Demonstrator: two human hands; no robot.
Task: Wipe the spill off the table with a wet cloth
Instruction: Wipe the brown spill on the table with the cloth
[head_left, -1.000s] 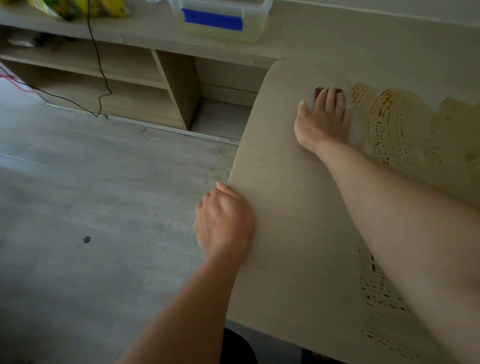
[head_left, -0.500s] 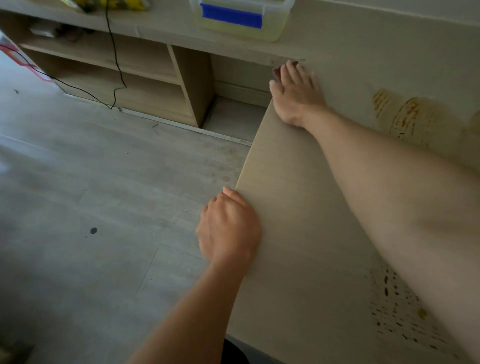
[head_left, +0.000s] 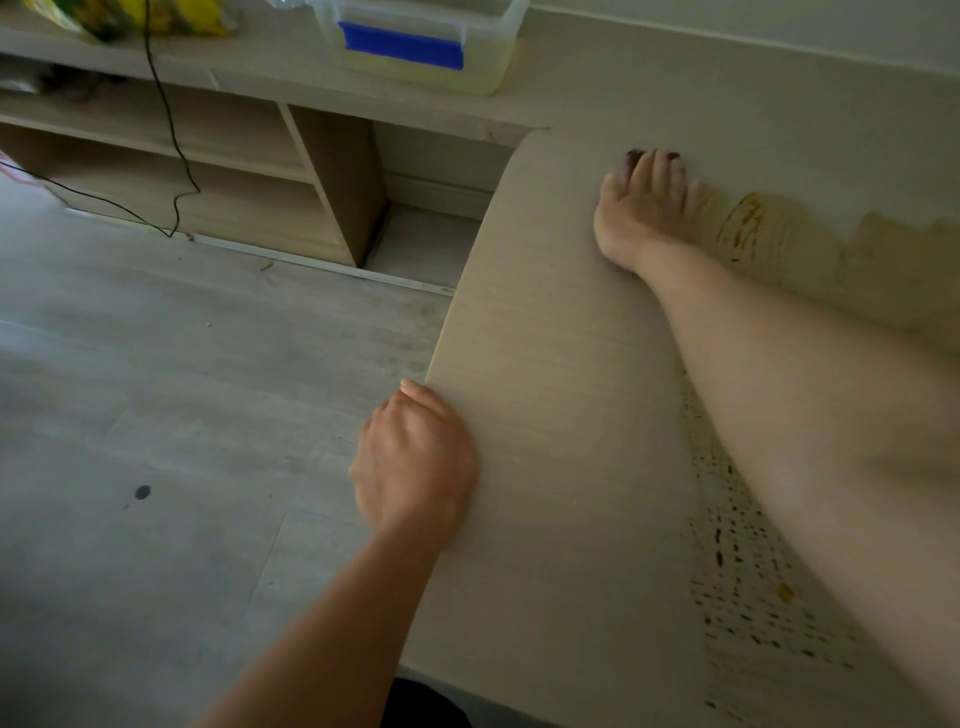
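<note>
While the right hand (head_left: 644, 208) lies flat on the far part of the pale wooden table (head_left: 545, 415), fingers straight and pressed down, the wet cloth is almost wholly hidden beneath it; only a faint pale blur at the fingertips hints at it, too unclear to be sure. That hand sits just left of a broad yellow-brown spill (head_left: 810, 254), which spreads as a smeared, streaky film toward the right edge of the view. A second patch of the same mess, a field of dark specks and dried droplets (head_left: 748, 582), lies nearer the viewer on the right side of the table, partly covered by the right forearm.

At the table's left edge, the left hand (head_left: 415, 462) rests with its fingers curled over the rim, apparently bracing the body; whether it truly grips the edge cannot be told from this angle.

Judged from how things lie, the job is only partly done. The left strip of the table looks clean, but both the far smear and the near speckled patch remain, so most of the wiping seems to be left.

Beyond the table, a low open shelf unit (head_left: 218, 171) stands against the wall, with a clear plastic box with a blue label (head_left: 415, 47) on top and a black cable (head_left: 171, 135) hanging down in front. Grey plank flooring (head_left: 156, 415) fills the left side.
</note>
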